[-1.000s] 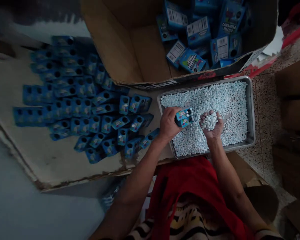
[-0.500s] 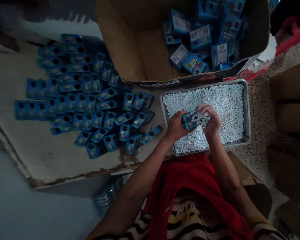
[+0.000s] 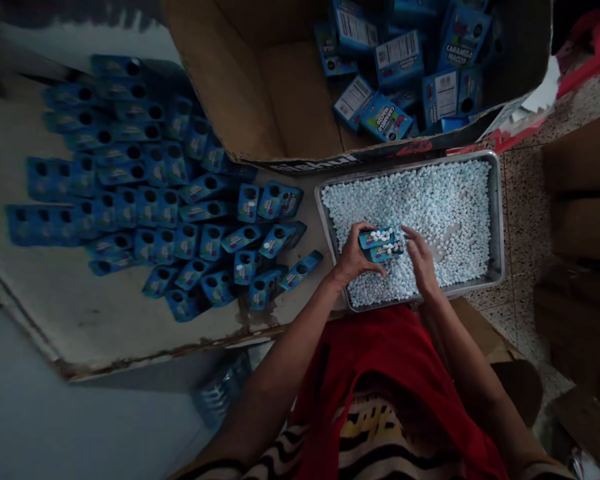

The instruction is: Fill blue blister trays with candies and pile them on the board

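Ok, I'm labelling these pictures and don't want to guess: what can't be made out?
In the head view:
Whether the right hand holds pellets: its palm faces away.
How full the two boxes in the left hand are: pellets hide the insides.
Carton, far side: cut off by upper edge.
Tray, floor: mostly under pellets.

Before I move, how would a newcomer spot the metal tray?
Find the large open cardboard box at the top. Just below it, under the right hand, lies the rectangular tray; unlike the small blue boxes nearby, it's metal and spread with loose pale pellets.
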### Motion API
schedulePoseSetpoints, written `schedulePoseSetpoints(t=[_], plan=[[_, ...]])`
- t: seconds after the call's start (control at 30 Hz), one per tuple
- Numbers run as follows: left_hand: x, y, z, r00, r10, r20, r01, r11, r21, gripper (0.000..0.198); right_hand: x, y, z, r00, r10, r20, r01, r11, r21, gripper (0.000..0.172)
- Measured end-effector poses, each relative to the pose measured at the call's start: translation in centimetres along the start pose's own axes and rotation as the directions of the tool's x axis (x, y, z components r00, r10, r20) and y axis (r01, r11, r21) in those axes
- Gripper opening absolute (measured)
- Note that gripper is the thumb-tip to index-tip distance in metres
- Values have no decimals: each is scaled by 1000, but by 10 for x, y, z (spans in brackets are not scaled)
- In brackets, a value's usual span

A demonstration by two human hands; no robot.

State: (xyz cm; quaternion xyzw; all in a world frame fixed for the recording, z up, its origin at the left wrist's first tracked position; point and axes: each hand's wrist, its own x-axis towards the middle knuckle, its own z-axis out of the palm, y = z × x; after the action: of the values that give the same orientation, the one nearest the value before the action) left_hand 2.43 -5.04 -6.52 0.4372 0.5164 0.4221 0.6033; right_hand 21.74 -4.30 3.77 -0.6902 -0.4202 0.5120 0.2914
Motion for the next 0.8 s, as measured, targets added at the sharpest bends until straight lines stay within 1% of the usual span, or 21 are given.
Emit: schedulePoseSetpoints(t=[0.03,0.07,0.13,0.17,0.23,0.3,0.37,0.4,0.47,0.53,0.57,0.6,0.63,0.67,0.7,0.73,0.8], plan=[[-3,0,0,1000,1,31,0,999,-33,120,-7,5,8,1000,14,15,-14,1000,12,46],[-7,2,-1,998,-6,57,10,998,-58,114,-12,10,18,1000,25,5,-25,1000,17,46],[-13,10,-4,994,-43,100,51,996,-79,93,-18,18,34,998,34,-51,-33,999,16,44],[-14,15,-6,991,-70,116,79,994,-81,83,-19,21,38,997,36,-71,-35,999,18,42],[-13,24,-11,984,-133,120,143,986,-82,69,-19,22,40,997,46,-58,-45,998,33,39],[-7,31,-16,975,-200,93,209,973,-102,60,-16,19,34,998,57,-6,-57,998,42,34],[0,37,-20,970,-234,72,241,965,-106,55,-12,13,22,996,67,52,-69,997,36,33],[3,40,-21,971,-227,72,233,968,-90,55,-9,9,16,994,75,81,-77,997,26,33],[6,45,-23,982,-169,79,172,984,-37,52,1,2,1,978,105,177,-103,994,-23,32],[5,50,-22,993,-106,46,106,994,-1,37,15,-3,-14,953,129,275,-103,989,-104,27],[3,52,-21,996,-87,10,87,996,4,29,24,-6,-22,955,117,271,-80,986,-143,27],[2,54,-20,996,-78,-32,79,997,10,23,35,-8,-29,972,80,222,-39,982,-183,28],[1,55,-18,994,-77,-73,79,997,23,20,47,-10,-35,991,14,130,16,973,-229,30],[1,56,-17,991,-83,-102,87,995,41,19,60,-11,-38,997,-68,30,74,953,-293,33],[2,57,-16,989,-94,-117,102,993,62,17,72,-12,-39,988,-149,-44,122,919,-374,37],[4,58,-17,986,-109,-125,119,990,81,17,84,-11,-37,974,-214,-72,158,872,-464,43],[12,61,-19,982,-134,-132,148,983,106,18,103,-7,-26,961,-277,-24,204,761,-616,57]])
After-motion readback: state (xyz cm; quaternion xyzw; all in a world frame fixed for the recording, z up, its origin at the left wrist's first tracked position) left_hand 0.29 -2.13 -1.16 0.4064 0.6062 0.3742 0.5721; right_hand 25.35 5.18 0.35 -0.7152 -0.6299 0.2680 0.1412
